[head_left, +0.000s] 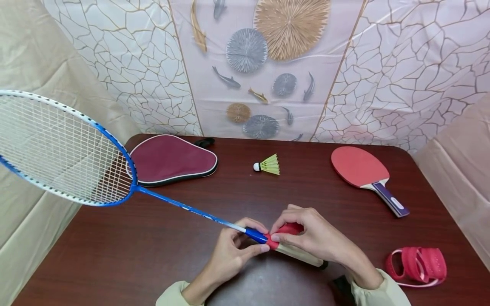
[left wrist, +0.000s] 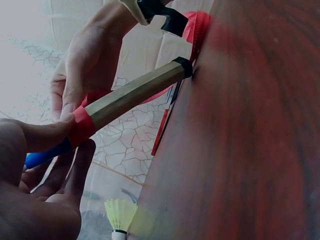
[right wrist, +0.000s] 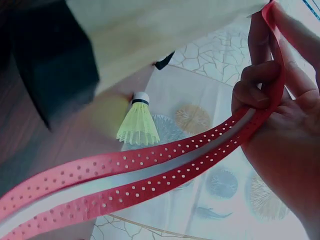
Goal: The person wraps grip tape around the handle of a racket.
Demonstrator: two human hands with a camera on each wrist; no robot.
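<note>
A blue and white badminton racket (head_left: 187, 207) slants across the head view, its strung head to the upper left. My left hand (head_left: 231, 250) pinches it at the blue cone, where the bare wooden handle (left wrist: 135, 97) starts. Red perforated grip tape (right wrist: 145, 192) is wrapped round the handle's top end. My right hand (head_left: 314, 233) pinches this tape between thumb and fingers beside the cone. From the right hand the tape trails off in a long strip with a pale stripe along its middle. Its loose coil (head_left: 415, 265) lies on the table at the right.
A yellow shuttlecock (head_left: 271, 164) lies at the table's back middle. To its left is a maroon paddle case (head_left: 172, 159); to its right, a red table tennis bat (head_left: 360, 168). A patterned cloth (head_left: 214, 102) hangs behind the brown table (head_left: 115, 255).
</note>
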